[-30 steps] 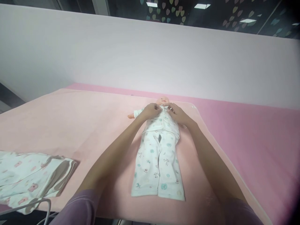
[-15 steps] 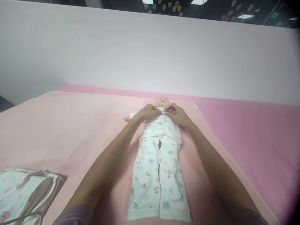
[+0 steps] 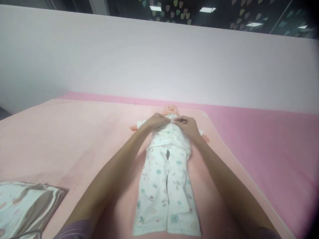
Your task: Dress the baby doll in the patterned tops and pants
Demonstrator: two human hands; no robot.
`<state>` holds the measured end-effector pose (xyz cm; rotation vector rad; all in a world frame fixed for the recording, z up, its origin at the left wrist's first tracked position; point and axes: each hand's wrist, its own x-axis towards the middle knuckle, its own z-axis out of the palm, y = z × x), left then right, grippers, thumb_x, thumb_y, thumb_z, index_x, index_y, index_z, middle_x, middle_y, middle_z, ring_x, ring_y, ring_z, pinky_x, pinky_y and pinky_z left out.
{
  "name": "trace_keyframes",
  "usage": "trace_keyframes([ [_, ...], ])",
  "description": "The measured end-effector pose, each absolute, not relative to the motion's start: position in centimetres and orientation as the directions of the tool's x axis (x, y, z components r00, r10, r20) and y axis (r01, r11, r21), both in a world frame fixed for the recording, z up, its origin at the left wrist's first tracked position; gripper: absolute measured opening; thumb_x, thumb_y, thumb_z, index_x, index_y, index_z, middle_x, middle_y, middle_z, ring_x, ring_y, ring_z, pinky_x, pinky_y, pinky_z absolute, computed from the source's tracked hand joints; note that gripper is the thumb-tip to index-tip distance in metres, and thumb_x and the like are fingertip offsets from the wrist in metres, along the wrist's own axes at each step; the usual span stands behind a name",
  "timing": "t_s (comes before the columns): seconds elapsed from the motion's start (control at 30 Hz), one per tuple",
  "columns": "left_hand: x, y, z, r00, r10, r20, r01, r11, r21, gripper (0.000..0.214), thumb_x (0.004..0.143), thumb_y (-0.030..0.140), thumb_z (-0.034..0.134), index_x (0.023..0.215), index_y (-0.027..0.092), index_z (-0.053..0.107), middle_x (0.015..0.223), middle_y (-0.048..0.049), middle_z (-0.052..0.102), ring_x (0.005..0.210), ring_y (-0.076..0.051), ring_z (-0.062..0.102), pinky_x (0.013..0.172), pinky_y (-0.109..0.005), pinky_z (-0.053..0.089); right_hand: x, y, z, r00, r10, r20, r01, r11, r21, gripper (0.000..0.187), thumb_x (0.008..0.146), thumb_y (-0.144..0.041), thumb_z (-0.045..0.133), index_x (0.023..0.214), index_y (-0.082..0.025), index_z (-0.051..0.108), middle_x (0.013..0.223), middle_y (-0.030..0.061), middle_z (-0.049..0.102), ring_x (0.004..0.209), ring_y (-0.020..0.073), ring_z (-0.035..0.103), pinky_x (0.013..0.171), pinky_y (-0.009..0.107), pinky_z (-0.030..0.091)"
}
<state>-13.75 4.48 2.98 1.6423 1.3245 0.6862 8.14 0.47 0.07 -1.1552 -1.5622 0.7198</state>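
Observation:
A baby doll (image 3: pixel 170 109) lies on its back, head away from me, arms spread to the sides. It wears a white printed baby shirt (image 3: pixel 164 135) with buttons down the front and matching split-crotch pants (image 3: pixel 159 196). My left hand (image 3: pixel 159 121) pinches the shirt's front edge near the collar. Opposite it, my right hand (image 3: pixel 186 125) pinches the other front edge, fingertips close to the left ones. Whether a button sits between the fingers is too small to tell. The doll's hands (image 3: pixel 133 127) stick out of the sleeves.
Under the doll is a peach-coloured mat (image 3: pixel 82 132) on a pink surface (image 3: pixel 269 146). Folded printed clothes (image 3: pixel 25 205) lie at the lower left, with a thin grey loop in front. A white wall panel (image 3: pixel 159 63) rises behind, below dark glass with heart decorations.
My right hand's fingers have come lower and closer to the collar opening, and the doll's hand on the right now shows. The view has shifted slightly.

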Motion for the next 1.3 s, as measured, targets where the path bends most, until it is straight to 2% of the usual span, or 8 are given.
trace_keyframes([
  [0.2, -13.9, 3.8, 2.8, 0.314, 0.947, -0.072, 0.393, -0.060, 0.917, 0.028, 0.080, 0.047, 0.081, 0.091, 0.022, 0.086, 0.084, -0.0047, 0.077, 0.082, -0.022, 0.067, 0.068, -0.030, 0.049, 8.0, 0.7, 0.0, -0.079, 0.907, 0.413, 0.393, 0.409, -0.824, 0.036, 0.088, -0.057, 0.081, 0.103, -0.024, 0.076, 0.114, 0.0082, 0.081, 0.086, 0.0212, 0.068, 0.083, 0.038, 0.057],
  [0.43, -12.6, 3.4, 2.3, 0.321, 0.947, 0.013, 0.443, -0.162, 0.882, 0.041, 0.081, 0.061, 0.081, 0.075, 0.021, 0.074, 0.061, -0.0012, 0.056, 0.066, -0.020, 0.058, 0.060, -0.032, 0.043, 8.0, 1.0, -0.3, -0.097, 0.913, 0.396, 0.417, 0.398, -0.817, 0.033, 0.087, -0.051, 0.079, 0.104, -0.024, 0.073, 0.109, 0.0069, 0.080, 0.084, 0.0202, 0.067, 0.084, 0.037, 0.057],
  [0.57, -12.2, 3.6, 1.8, 0.292, 0.955, 0.044, 0.435, -0.174, 0.884, 0.041, 0.081, 0.058, 0.081, 0.071, 0.021, 0.067, 0.061, 0.0014, 0.051, 0.062, -0.016, 0.053, 0.061, -0.031, 0.040, 7.7, 1.1, -0.6, -0.049, 0.910, 0.412, 0.361, 0.401, -0.842, 0.038, 0.083, -0.052, 0.082, 0.106, -0.024, 0.071, 0.116, 0.0083, 0.080, 0.086, 0.0200, 0.066, 0.083, 0.036, 0.057],
  [0.7, -12.7, 3.8, 1.7, 0.278, 0.960, 0.017, 0.433, -0.142, 0.890, 0.040, 0.088, 0.054, 0.076, 0.071, 0.022, 0.060, 0.061, 0.0030, 0.046, 0.058, -0.014, 0.046, 0.059, -0.030, 0.033, 8.1, 1.1, -0.8, -0.122, 0.912, 0.393, 0.325, 0.411, -0.852, 0.041, 0.086, -0.054, 0.081, 0.113, -0.024, 0.072, 0.113, 0.0070, 0.078, 0.086, 0.0193, 0.065, 0.083, 0.036, 0.056],
  [0.87, -13.0, 4.5, 1.4, 0.213, 0.966, 0.148, 0.485, -0.236, 0.842, 0.024, 0.094, 0.042, 0.074, 0.101, 0.021, 0.068, 0.090, -0.0027, 0.070, 0.080, -0.018, 0.064, 0.073, -0.030, 0.047, 9.3, 2.1, 0.0, -0.091, 0.918, 0.385, 0.422, 0.386, -0.820, 0.033, 0.092, -0.043, 0.075, 0.118, -0.024, 0.073, 0.126, 0.0080, 0.075, 0.099, 0.0214, 0.067, 0.092, 0.039, 0.057],
  [0.97, -13.0, 5.9, 1.2, 0.205, 0.933, 0.295, 0.547, -0.359, 0.757, 0.027, 0.097, 0.032, 0.070, 0.123, 0.023, 0.068, 0.114, -0.0062, 0.076, 0.099, -0.021, 0.070, 0.087, -0.032, 0.052, 9.7, 3.9, 1.0, -0.099, 0.925, 0.366, 0.524, 0.361, -0.772, 0.027, 0.095, -0.038, 0.071, 0.118, -0.024, 0.073, 0.133, 0.0083, 0.075, 0.105, 0.0229, 0.068, 0.097, 0.041, 0.056],
  [1.17, -12.9, 8.3, 0.7, 0.358, 0.836, 0.415, 0.565, -0.548, 0.617, 0.014, 0.099, 0.031, 0.069, 0.109, 0.024, 0.076, 0.112, -0.0057, 0.079, 0.110, -0.025, 0.070, 0.093, -0.035, 0.053, 9.7, 7.1, 1.9, -0.189, 0.962, 0.198, 0.645, 0.273, -0.713, 0.025, 0.092, -0.038, 0.076, 0.110, -0.022, 0.078, 0.117, 0.0099, 0.081, 0.094, 0.0242, 0.068, 0.092, 0.041, 0.055],
  [1.3, -12.5, 8.0, 1.0, 0.350, 0.827, 0.440, 0.630, -0.555, 0.543, 0.017, 0.103, 0.033, 0.064, 0.108, 0.023, 0.077, 0.112, -0.0084, 0.079, 0.104, -0.026, 0.070, 0.092, -0.037, 0.052, 9.7, 7.8, 1.1, -0.158, 0.952, 0.262, 0.643, 0.301, -0.705, 0.026, 0.088, -0.044, 0.079, 0.102, -0.022, 0.080, 0.109, 0.0085, 0.078, 0.094, 0.0252, 0.066, 0.090, 0.040, 0.054],
])
